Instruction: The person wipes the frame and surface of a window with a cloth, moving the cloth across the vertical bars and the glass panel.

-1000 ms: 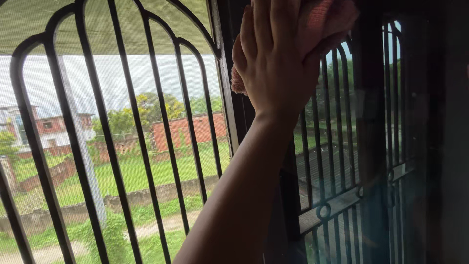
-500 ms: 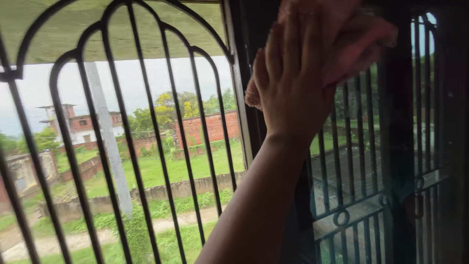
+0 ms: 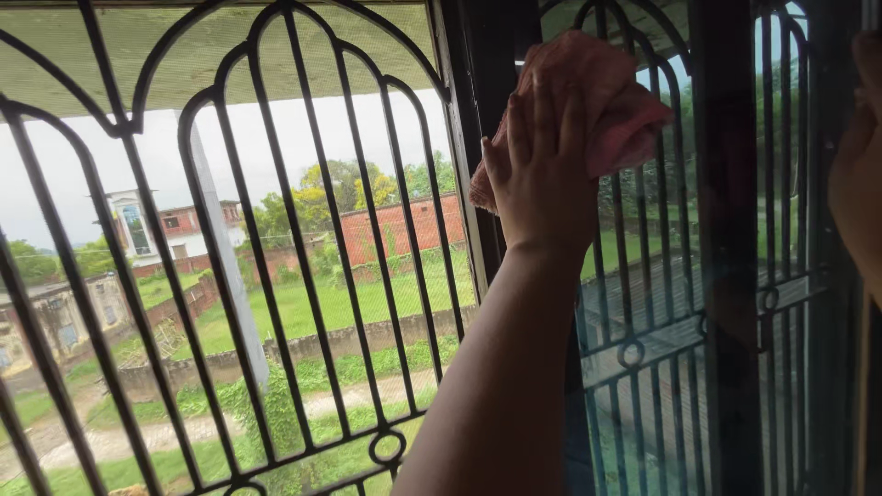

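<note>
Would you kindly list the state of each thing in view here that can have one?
Left hand: raised, palm flat, pressing the cloth against the pane.
Pink cloth: bunched, pinned under the hand.
Glass pane: upright, reflecting the grille.
Window grille: fixed black bars, intact, with open view to the outdoors.
Right hand: only an edge shows at the frame's right; grip cannot be told.

A window is fitted with a black iron grille (image 3: 230,276) of arched bars, divided by a dark upright frame (image 3: 478,138). Beyond it, a green field (image 3: 340,308), a low boundary wall (image 3: 303,347), red brick buildings (image 3: 395,230) and trees are seen under a pale overcast sky (image 3: 83,184). The interior is left dim.
</note>
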